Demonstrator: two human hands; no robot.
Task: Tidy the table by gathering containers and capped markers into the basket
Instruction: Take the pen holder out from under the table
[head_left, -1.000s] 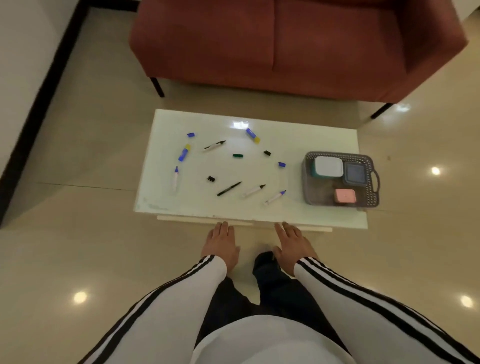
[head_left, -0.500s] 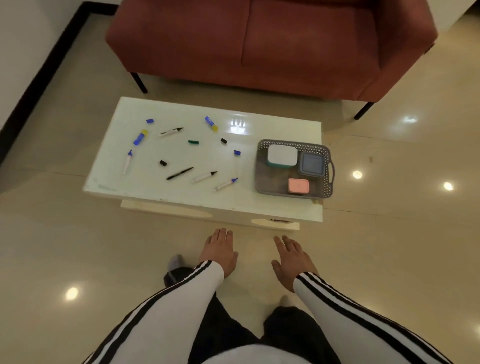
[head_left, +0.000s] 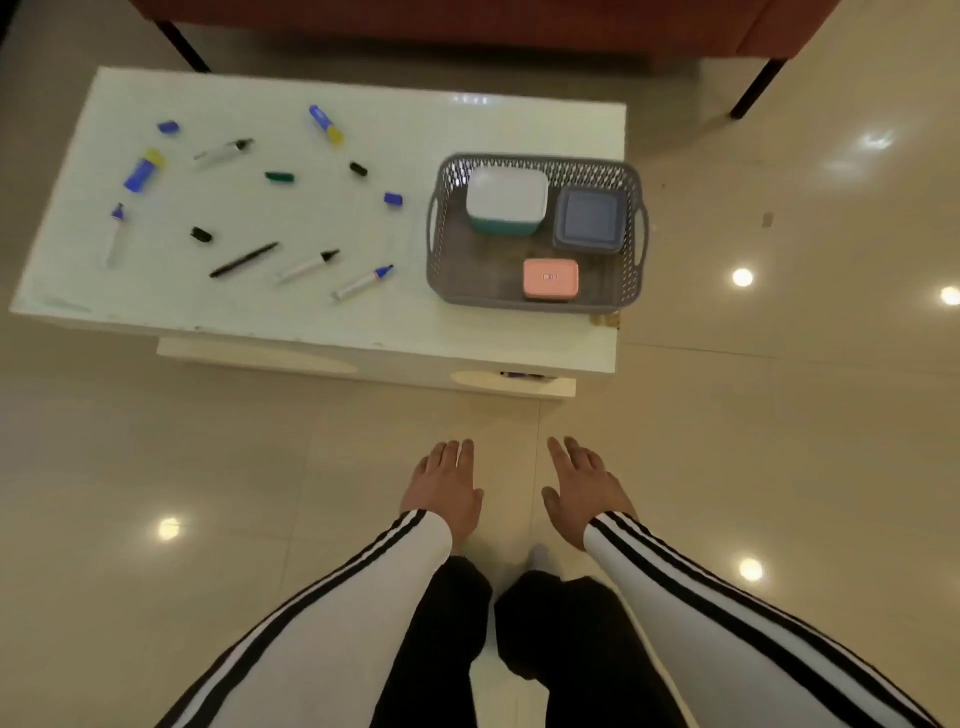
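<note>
Both empty: left hand, right hand, fingers straight, short of table. containers sorted into basket, 3 o'clock; markers loose at 9 o'clock, likely awaiting caps

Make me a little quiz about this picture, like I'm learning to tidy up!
1. How many containers sit inside the basket?
2. True or false: the left hand and the right hand hold nothing.
3. Which container in the basket lies nearest the person? A) the white one B) the dark blue one C) the pink container

Key: 1) three. 2) true. 3) C.
</note>
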